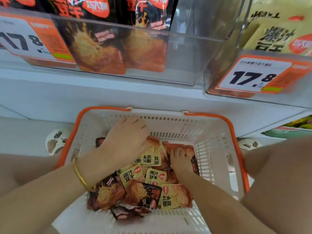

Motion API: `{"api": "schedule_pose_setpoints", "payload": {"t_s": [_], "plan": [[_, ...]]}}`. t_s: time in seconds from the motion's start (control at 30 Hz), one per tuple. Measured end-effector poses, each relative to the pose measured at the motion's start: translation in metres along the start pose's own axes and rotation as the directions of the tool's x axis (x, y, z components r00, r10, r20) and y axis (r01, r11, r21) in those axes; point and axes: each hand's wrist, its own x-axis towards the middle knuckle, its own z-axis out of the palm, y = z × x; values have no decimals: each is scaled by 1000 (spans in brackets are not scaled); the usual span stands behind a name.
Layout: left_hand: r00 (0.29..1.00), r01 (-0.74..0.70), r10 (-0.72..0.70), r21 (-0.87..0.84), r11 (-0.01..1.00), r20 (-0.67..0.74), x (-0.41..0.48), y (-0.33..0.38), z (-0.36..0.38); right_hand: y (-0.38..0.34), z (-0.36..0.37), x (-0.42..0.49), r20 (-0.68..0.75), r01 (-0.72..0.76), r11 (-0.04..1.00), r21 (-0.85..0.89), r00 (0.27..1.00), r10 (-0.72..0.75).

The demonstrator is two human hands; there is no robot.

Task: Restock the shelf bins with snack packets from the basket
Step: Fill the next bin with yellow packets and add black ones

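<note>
A white basket with an orange rim (213, 129) sits on the floor between my knees, holding a heap of yellow snack packets (155, 176) and black snack packets (143, 193). My left hand (125, 139), with a gold bangle on the wrist, reaches over the far side of the heap with its fingers bent down; a black packet corner (100, 141) pokes out beneath it, and what the palm holds is hidden. My right hand (181, 160) digs into the heap, fingers curled on a red-black packet (189, 149).
A clear shelf bin (182, 53) above holds black packets, with an orange price tag (33, 39). A second clear bin (224, 68) at the right holds yellow packets and a 17.8 tag (256, 76). The white shelf edge (101, 95) overhangs the basket. My sandalled feet (55, 141) flank it.
</note>
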Motion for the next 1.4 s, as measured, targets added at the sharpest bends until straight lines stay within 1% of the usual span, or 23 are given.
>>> {"api": "schedule_pose_setpoints", "payload": {"t_s": [0.1, 0.17, 0.23, 0.3, 0.37, 0.43, 0.5, 0.57, 0.6, 0.67, 0.7, 0.77, 0.9, 0.97, 1.0, 1.03, 1.07, 1.1, 1.17, 1.2, 1.27, 1.3, 1.4], "plan": [[1000, 0, 0, 6, 1000, 5, 3, 2, 0, -3, -14, -3, 37, -55, 993, 108, 998, 51], [999, -29, 28, 10, 1000, 44, 5, 5, 0, 0, -50, -9, 62, -87, 958, 275, 995, 72], [994, -62, 61, 8, 998, 85, 6, 7, 1, 7, -95, -15, 79, -92, 867, 490, 995, 61], [987, -84, 86, -20, 996, 134, 7, 14, 0, 13, -138, -28, 137, -138, 648, 749, 989, 53], [975, -96, 110, -80, 992, 191, 6, 23, -4, 12, -172, -53, 216, -218, 216, 952, 976, 33], [963, -89, 119, -129, 988, 243, 5, 31, -15, 11, -199, -80, 226, -231, -182, 956, 973, -49], [975, -84, 112, -151, 985, 189, 6, 34, -29, 9, -218, -102, 165, -203, -362, 910, 977, -133], [990, -95, 115, -209, 973, 86, 4, 31, -47, 10, -231, -119, 88, -162, -432, 887, 979, -185], [992, -93, 113, -260, 961, 62, 3, 26, -57, 13, -236, -123, 69, -143, -431, 891, 981, -183], [996, -65, 86, -381, 922, 38, -1, 14, -81, 19, -240, -131, 27, -59, -303, 951, 994, -108], [998, -51, 66, -441, 896, 19, -2, 6, -92, 21, -244, -136, -27, 16, -214, 977, 998, -53], [999, -52, 39, -604, 795, -36, -5, -8, -115, 24, -253, -146, -207, 205, -119, 972, 978, -1], [957, -173, -111, -836, 521, -268, -11, -15, -151, 23, -302, -165, -521, 524, -31, 851, 850, 76], [841, -316, -267, -827, 464, -471, -12, -14, -165, 22, -339, -174, -645, 656, -11, 754, 744, 172], [733, -367, -338, -761, 534, -591, -12, -16, -170, 22, -357, -178, -695, 713, 6, 701, 681, 232], [616, -360, -353, -650, 669, -704, -11, -20, -173, 25, -373, -177, -734, 757, 46, 651, 614, 291], [517, -277, -311, -499, 821, -798, -10, -25, -174, 27, -389, -179, -764, 788, 101, 607, 544, 347], [476, -150, -240, -347, 926, -846, -9, -31, -173, 32, -401, -174, -781, 789, 182, 587, 494, 382], [513, -1, -129, -151, 989, -849, -3, -43, -165, 37, -416, -158, -777, 705, 348, 618, 482, 404], [559, 16, -104, -114, 993, -823, 1, -45, -161, 37, -418, -148, -756, 635, 412, 654, 521, 397], [641, 46, -105, -98, 994, -760, 5, -46, -151, 32, -414, -127, -686, 534, 440, 721, 640, 347], [654, 63, -121, -106, 992, -747, 6, -45, -147, 29, -412, -119, -655, 497, 449, 743, 678, 333], [658, 72, -136, -117, 990, -740, 6, -46, -144, 27, -410, -100, -620, 388, 552, 738, 712, 329]]}}
